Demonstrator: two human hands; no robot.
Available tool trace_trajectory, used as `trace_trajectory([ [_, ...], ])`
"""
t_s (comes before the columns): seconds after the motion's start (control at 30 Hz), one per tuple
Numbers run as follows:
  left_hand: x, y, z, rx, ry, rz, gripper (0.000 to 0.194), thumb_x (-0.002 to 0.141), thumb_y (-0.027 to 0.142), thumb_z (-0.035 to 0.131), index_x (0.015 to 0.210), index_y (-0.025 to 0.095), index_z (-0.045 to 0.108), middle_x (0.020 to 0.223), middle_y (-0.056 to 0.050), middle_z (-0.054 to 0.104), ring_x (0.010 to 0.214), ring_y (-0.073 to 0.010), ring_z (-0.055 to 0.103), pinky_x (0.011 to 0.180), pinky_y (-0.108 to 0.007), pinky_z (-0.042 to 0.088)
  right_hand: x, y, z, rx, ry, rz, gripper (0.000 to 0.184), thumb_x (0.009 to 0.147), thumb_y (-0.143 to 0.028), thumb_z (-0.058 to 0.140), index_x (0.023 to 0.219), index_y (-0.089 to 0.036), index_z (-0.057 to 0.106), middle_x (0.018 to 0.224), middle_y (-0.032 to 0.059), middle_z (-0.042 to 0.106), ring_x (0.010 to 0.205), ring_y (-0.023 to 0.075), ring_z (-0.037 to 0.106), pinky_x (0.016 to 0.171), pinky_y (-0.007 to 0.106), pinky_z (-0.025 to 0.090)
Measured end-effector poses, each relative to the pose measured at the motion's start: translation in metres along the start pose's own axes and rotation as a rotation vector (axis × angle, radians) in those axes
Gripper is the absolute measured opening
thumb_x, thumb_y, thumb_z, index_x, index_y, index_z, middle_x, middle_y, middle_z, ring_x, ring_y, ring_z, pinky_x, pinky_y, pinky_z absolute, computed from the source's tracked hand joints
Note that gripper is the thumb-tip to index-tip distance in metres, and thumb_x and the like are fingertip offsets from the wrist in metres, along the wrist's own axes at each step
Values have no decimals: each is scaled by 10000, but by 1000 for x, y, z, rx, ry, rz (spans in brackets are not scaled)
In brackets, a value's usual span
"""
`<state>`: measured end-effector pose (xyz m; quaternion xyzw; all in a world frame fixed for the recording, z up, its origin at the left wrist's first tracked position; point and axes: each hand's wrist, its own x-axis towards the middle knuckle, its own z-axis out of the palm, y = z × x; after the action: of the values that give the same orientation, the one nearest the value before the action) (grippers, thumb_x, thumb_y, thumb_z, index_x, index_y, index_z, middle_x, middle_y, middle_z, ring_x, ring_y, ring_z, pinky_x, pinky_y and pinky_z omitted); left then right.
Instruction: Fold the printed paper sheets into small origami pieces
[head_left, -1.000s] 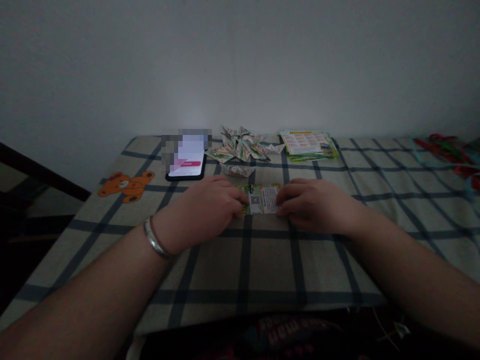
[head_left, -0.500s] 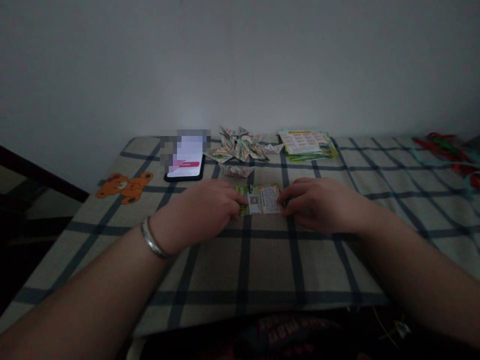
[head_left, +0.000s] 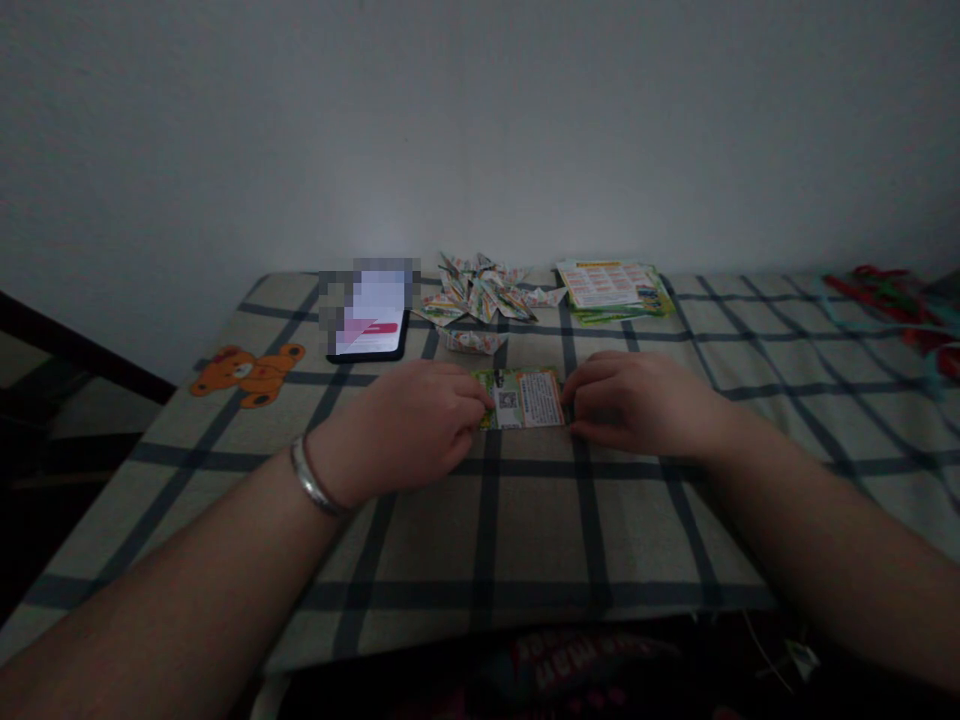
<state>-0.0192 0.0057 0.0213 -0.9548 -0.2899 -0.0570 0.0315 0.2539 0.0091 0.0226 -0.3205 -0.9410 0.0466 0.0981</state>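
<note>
A small printed paper (head_left: 527, 399), green and white with a square code on it, lies between my hands on the checked cloth. Its left end is gripped by my left hand (head_left: 420, 420), fingers closed together; a silver bangle circles that wrist. My right hand (head_left: 637, 405) has its fingers curled and closed at the paper's right end. Just beyond the paper sits one folded paper piece (head_left: 474, 342) with pointed ends. Behind that piece, several similar folded pieces (head_left: 484, 290) lie in a heap. The fingertips partly hide both ends of the paper.
A phone (head_left: 371, 315) with a lit screen lies at the back left, near an orange bear cutout (head_left: 251, 375). A stack of printed sheets (head_left: 615, 290) rests at the back right by the wall. Red and green stringy material (head_left: 892, 300) lies far right.
My right hand has shifted slightly at the paper's right end, its fingers more curled. The left hand and the paper stay in nearly the same place.
</note>
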Motion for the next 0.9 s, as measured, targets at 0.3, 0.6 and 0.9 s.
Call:
trace_trajectory([
  [0.3,9,11,12,126,87,-34,157,862,252,609,986,167,653,959,-76,650,958,-258,598,929,-434,484,13,-5,19,-66,72,-9,231,844,-328,610,1035,-214,673,1043,61,665,951,225,568,782,335,425],
  [0.6,11,17,14,185,168,-18,106,873,227,558,812,181,633,805,-31,658,801,-215,621,995,-457,443,20,-17,26,-181,97,0,205,831,-302,579,973,-188,672,954,56,679,873,227,586,709,336,403],
  [0.9,17,13,21,7,261,-116,120,871,216,530,820,179,632,814,-23,674,793,-198,607,829,-380,427,24,-22,33,-131,248,29,165,887,-249,517,858,-184,665,833,45,682,786,183,572,656,299,377],
])
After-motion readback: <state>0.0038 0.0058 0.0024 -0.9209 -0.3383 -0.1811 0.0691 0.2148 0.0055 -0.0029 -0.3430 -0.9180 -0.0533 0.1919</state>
